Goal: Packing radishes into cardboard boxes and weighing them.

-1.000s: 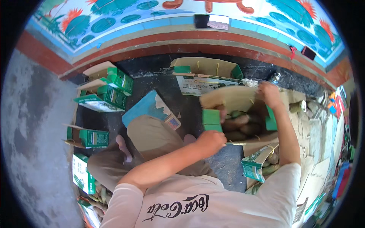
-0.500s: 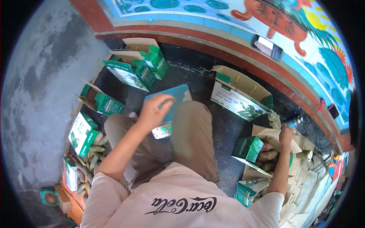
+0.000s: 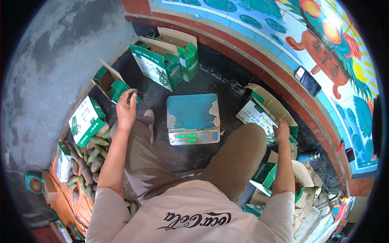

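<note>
My left hand [image 3: 126, 108] is raised over my left knee, in front of a small open green box [image 3: 115, 87]. Its fingers are bent together with the thumb; anything between them is too small to make out. My right hand [image 3: 282, 131] hangs over the right knee's outer side, fingers apart, beside a large open white-and-green carton [image 3: 259, 115]. Whether it touches the carton I cannot tell. Between my legs, a little ahead, stands a digital scale [image 3: 193, 117] with a worn blue platform, lit green displays and nothing on it.
Two open cartons [image 3: 156, 67] stand at the far wall. At left, a white-and-green box [image 3: 86, 121] stands beside a heap of long green and brown tubers [image 3: 93, 160]. More boxes [image 3: 265, 174] sit by my right leg, near a metal flask [image 3: 308, 156]. A phone [image 3: 308, 81] lies on the ledge.
My left hand has moved left, away from above the scale. My right hand has shifted from the tuber box up toward the large carton. My knees have spread, uncovering the scale.
</note>
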Demonstrator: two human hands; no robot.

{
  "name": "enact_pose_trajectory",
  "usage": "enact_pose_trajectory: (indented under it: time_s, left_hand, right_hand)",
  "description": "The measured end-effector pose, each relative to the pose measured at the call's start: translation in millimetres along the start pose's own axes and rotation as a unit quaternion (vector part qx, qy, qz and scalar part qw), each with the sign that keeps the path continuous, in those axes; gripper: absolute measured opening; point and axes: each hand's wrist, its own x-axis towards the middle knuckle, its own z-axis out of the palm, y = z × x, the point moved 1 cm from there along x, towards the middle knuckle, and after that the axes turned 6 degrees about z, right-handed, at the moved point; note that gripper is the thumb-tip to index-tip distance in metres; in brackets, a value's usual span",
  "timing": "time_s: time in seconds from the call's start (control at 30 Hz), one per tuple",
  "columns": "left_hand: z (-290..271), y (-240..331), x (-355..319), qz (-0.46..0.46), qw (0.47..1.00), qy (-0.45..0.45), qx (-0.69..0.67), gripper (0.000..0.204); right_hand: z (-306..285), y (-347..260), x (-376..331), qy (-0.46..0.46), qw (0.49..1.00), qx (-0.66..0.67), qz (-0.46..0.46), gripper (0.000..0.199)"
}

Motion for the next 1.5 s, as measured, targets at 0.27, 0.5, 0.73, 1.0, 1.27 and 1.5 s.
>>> enact_pose_trajectory:
  time_s: [0.27, 0.5, 0.73, 1.0, 1.27, 1.5]
  left_hand:
    - [-9.8, -5.4, -1.6, -0.063, 0.997, 0.017, -0.028, 0.021]
    - [2.4, 0.1, 1.5, -0.094, 0.986, 0.038, -0.132, 0.021]
    - [16.9, -4.9, 1.9, -0.051, 0.987, 0.038, -0.148, 0.022]
    - [13.5, 14.2, 12.6, -0.051, 0.984, 0.022, -0.172, 0.019]
    - [17.6, -5.1, 33.4, -0.017, 0.992, 0.039, -0.122, 0.017]
    - [-3.8, 8.6, 35.4, -0.119, 0.968, 0.004, -0.222, 0.017]
  right_hand:
    - [-5.4, -15.9, 14.5, -0.078, 0.997, -0.014, 0.025, 0.046]
    - [-64.0, -73.9, 43.7, -0.088, 0.993, 0.024, -0.070, 0.033]
    - [-81.1, -148.3, 55.5, -0.169, 0.980, 0.063, -0.087, 0.033]
    - [-38.6, -235.9, 81.3, -0.224, 0.954, 0.095, -0.175, 0.032]
    - [17.1, -364.3, 86.9, -0.220, 0.927, 0.172, -0.249, 0.036]
    - [95.3, -447.0, 128.4, -0.219, 0.904, 0.307, -0.202, 0.041]
